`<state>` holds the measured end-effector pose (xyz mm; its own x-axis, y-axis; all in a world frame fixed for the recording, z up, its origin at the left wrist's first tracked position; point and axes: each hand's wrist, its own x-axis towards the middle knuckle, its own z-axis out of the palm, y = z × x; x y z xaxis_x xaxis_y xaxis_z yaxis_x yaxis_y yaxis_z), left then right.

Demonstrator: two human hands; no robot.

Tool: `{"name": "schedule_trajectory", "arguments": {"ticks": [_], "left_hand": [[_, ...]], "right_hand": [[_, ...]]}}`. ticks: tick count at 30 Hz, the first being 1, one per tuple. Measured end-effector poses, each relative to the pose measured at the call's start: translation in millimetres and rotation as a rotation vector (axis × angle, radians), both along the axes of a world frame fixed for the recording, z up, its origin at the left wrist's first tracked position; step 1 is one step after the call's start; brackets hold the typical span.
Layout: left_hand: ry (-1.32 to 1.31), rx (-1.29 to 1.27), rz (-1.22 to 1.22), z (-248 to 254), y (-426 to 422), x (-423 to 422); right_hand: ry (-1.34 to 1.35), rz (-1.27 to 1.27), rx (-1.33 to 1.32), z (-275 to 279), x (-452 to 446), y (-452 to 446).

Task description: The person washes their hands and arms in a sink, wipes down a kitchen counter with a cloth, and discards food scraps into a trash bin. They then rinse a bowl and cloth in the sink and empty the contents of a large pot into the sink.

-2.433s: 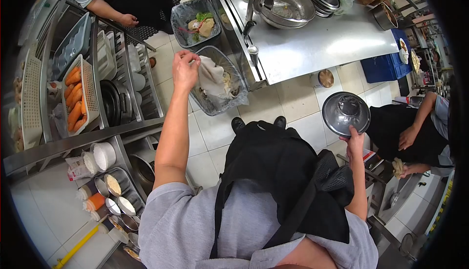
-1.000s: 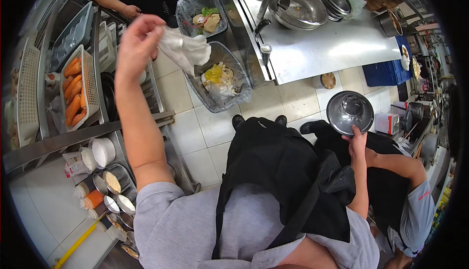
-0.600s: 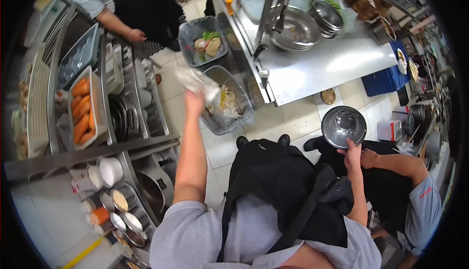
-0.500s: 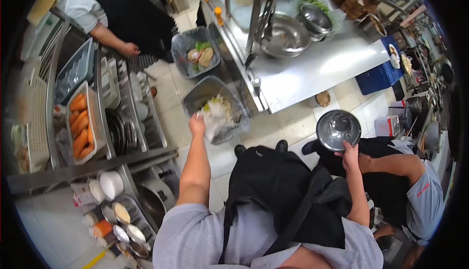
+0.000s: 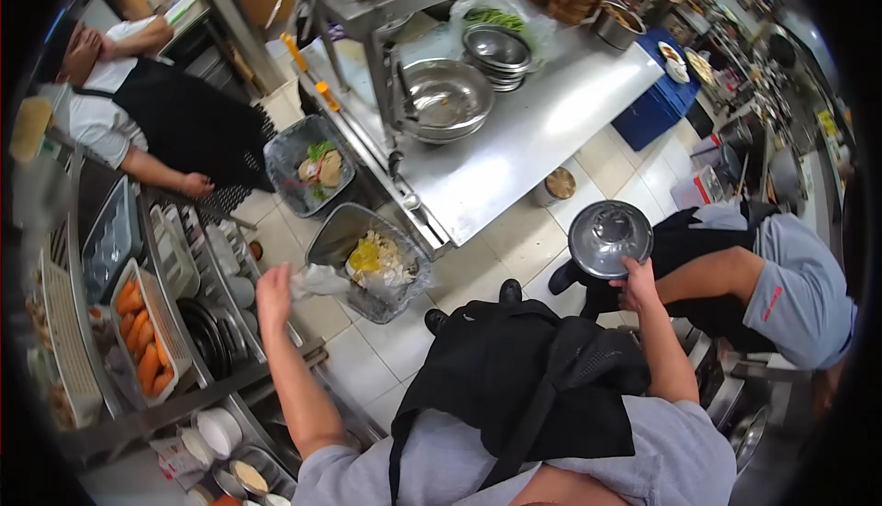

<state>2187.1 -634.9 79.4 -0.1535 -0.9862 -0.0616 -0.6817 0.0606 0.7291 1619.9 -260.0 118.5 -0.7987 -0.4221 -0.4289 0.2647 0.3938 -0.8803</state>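
Observation:
My left hand [image 5: 274, 293] is closed on one end of a limp white sheet [image 5: 318, 282], cloth or thin plastic; I cannot tell which. The sheet stretches toward the left rim of a lined waste bin [image 5: 418, 287], which holds yellow and pale scraps [image 5: 375, 258]. On the right, my right hand [image 5: 637, 282] grips the near rim of a round metal bowl [image 5: 610, 238], thumb over the edge. The bowl is tilted with its inside facing me, and it looks wet and shiny.
A second lined bin [image 5: 276, 162] holds food scraps. A steel table [image 5: 524, 162] carries stacked metal bowls [image 5: 448, 102] and greens in a bag. Carrots [image 5: 144, 345] fill a basket at left. One co-worker [image 5: 175, 129] stands at far left; another [image 5: 790, 286] is close on my right.
My left hand has moved left and toward me, drawing the white sheet away from over the bin's scraps. The bowl stays in my right hand. My view has turned.

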Motion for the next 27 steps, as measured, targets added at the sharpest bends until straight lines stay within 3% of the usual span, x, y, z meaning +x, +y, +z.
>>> {"name": "schedule_trajectory", "arguments": {"ticks": [4, 5, 7, 9, 11, 12, 14, 15, 21, 27], "left_hand": [[0.372, -0.219, 0.286, 75.4, 21.5, -23.2], [0.379, -0.224, 0.266, 59.6, 19.1, -30.6], [0.029, -0.683, 0.269, -23.8, 16.5, -51.8], [-0.301, 0.144, -0.342, -128.2, 12.5, -41.8], [-0.066, -0.21, -0.19, -132.2, 33.7, -55.1], [-0.072, -0.213, -0.239, -117.1, 28.4, -66.5], [0.126, 0.018, 0.06, -81.8, 44.1, -67.1], [0.133, 0.016, 0.056, -61.3, 48.6, -80.0], [0.212, 0.422, -0.528, 57.6, 87.4, -164.5], [0.309, 0.447, -0.905, 127.4, 107.6, -272.5]], "right_hand": [[-0.007, -0.021, -0.025, 6.7, -9.5, -6.7], [-0.003, -0.041, -0.034, 5.8, -11.5, -10.0], [-0.033, -0.03, -0.066, 2.0, -14.3, -13.8], [-0.039, -0.061, -0.089, 5.0, -10.6, -19.5], [-0.051, 0.015, -0.084, -0.4, -20.1, -19.4], [-0.042, -0.009, -0.104, -4.1, -26.4, -12.7], [-0.064, -0.128, -0.153, -3.8, -33.0, -6.0], [-0.059, -0.215, -0.16, 6.0, -35.6, -13.8], [-0.114, -0.314, -0.371, -2.7, -105.9, -12.2], [-0.152, -0.352, -0.453, -15.3, -185.9, -51.0]]}}
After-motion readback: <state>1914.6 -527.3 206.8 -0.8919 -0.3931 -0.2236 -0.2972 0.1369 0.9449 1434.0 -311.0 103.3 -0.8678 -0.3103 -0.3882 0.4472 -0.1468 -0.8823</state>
